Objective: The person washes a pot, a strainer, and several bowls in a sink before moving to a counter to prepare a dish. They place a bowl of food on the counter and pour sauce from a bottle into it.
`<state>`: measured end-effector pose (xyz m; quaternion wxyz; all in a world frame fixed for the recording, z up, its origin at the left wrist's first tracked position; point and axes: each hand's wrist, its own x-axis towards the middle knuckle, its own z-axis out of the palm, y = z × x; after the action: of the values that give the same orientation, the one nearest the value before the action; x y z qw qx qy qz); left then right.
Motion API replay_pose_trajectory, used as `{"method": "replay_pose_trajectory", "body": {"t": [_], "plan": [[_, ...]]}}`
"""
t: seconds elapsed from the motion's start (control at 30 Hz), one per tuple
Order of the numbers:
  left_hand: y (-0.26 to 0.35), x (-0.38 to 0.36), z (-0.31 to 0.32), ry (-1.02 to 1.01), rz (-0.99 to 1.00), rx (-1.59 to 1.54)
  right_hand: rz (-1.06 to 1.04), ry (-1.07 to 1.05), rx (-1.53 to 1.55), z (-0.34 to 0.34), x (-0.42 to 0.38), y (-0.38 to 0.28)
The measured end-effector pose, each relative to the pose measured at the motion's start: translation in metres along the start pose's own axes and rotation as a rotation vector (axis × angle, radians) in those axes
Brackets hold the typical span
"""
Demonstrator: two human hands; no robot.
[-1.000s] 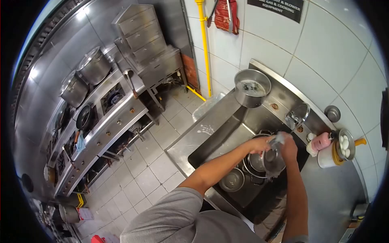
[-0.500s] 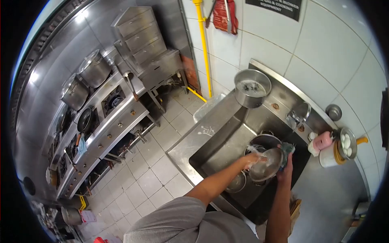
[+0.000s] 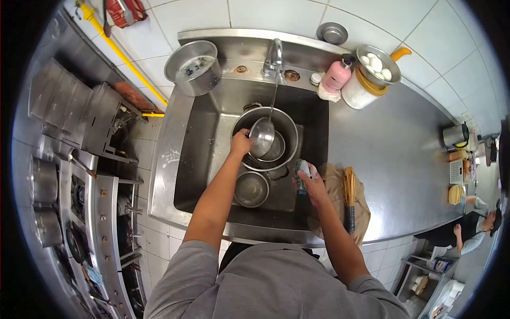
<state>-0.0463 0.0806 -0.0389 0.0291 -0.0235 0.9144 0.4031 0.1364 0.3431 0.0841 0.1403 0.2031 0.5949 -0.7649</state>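
A shallow metal bowl (image 3: 262, 137) is in the grasp of the left hand (image 3: 241, 143), which pinches its rim at the left side, the fingers bent over the edge; the bowl lies just right of the hand and tilts under a thin stream of water (image 3: 273, 98). Below it is a large pot (image 3: 289, 130) with looped handles, standing in the sink (image 3: 204, 159); a smaller round vessel (image 3: 277, 148) sits inside the pot, partly hidden by the bowl, and whether the two touch I cannot tell. The right hand (image 3: 314, 186), lower and well to the right of the bowl, curls round a green and white sponge (image 3: 302, 176), thumb and fingers closed on it. Near the left forearm, a round pan (image 3: 252, 190) rests on the sink floor beside the pot. The water runs from a faucet (image 3: 274, 59) at the back; on the ledge to its left stands a deep pot (image 3: 201, 81) with cloudy liquid and dark bits. To its right come a pink bottle (image 3: 336, 76) and a white tub (image 3: 357, 95) bearing a pan of white eggs (image 3: 375, 64). Right of the sink, a bundled-stick brush (image 3: 349, 194) lies on brown paper (image 3: 333, 183). Farther right, a person (image 3: 470, 231) in a dark apron is beyond the counter (image 3: 396, 154).
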Motion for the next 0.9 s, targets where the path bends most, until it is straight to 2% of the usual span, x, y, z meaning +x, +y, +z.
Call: {"method": "replay_pose_trajectory", "body": {"t": [0.03, 0.1, 0.17, 0.23, 0.3, 0.37, 0.43, 0.47, 0.53, 0.57, 0.63, 0.67, 0.73, 0.77, 0.83, 0.87, 0.9], "plan": [[-0.002, -0.003, -0.003, -0.010, 0.002, 0.004, 0.015, -0.021, -0.018, -0.002, -0.005, 0.000], [-0.003, -0.016, -0.014, 0.147, 0.041, -0.344, 0.034, -0.041, -0.032, -0.005, -0.014, -0.002], [0.016, -0.051, -0.059, 0.354, -0.098, -0.450, 0.033, -0.018, -0.028, -0.006, -0.024, -0.004], [-0.080, -0.058, -0.033, 0.649, -0.165, -0.610, 0.052, -0.031, 0.013, -0.007, -0.035, -0.005], [-0.143, -0.083, -0.009, 0.324, -0.540, -0.320, 0.059, -0.045, 0.049, -0.002, -0.043, -0.006], [-0.192, -0.089, 0.040, -0.238, -0.441, 0.169, 0.091, -0.082, 0.058, 0.002, -0.050, -0.004], [-0.181, -0.092, 0.072, -0.753, -0.042, 0.562, 0.062, -0.095, 0.054, 0.006, -0.053, 0.003], [-0.167, -0.092, 0.080, -0.753, -0.029, 0.557, 0.048, -0.114, 0.047, 0.006, -0.053, 0.005], [-0.089, -0.111, 0.056, -0.710, -0.225, 0.684, 0.066, -0.103, 0.046, 0.011, -0.057, -0.003], [-0.085, -0.111, 0.067, -0.716, -0.219, 0.677, 0.093, -0.104, 0.054, 0.012, -0.060, -0.005], [-0.087, -0.112, 0.086, -0.566, -0.045, 0.649, 0.079, -0.106, 0.058, 0.008, -0.061, 0.002], [-0.088, -0.113, 0.091, -0.566, -0.044, 0.651, 0.073, -0.113, 0.049, 0.006, -0.061, 0.002], [-0.077, -0.114, 0.092, -0.591, 0.330, 0.760, 0.060, -0.113, 0.046, 0.005, -0.063, 0.002], [-0.073, -0.116, 0.089, -0.591, 0.341, 0.763, 0.062, -0.116, 0.050, 0.004, -0.063, 0.000], [-0.042, -0.126, 0.060, -0.868, 0.539, 0.850, 0.059, -0.116, 0.050, 0.001, -0.064, 0.000], [-0.037, -0.129, 0.049, -0.860, 0.545, 0.851, 0.049, -0.121, 0.049, -0.001, -0.062, 0.002], [-0.039, -0.134, 0.036, -0.756, 0.719, 0.684, 0.039, -0.129, 0.049, -0.001, -0.060, 0.003]]}}
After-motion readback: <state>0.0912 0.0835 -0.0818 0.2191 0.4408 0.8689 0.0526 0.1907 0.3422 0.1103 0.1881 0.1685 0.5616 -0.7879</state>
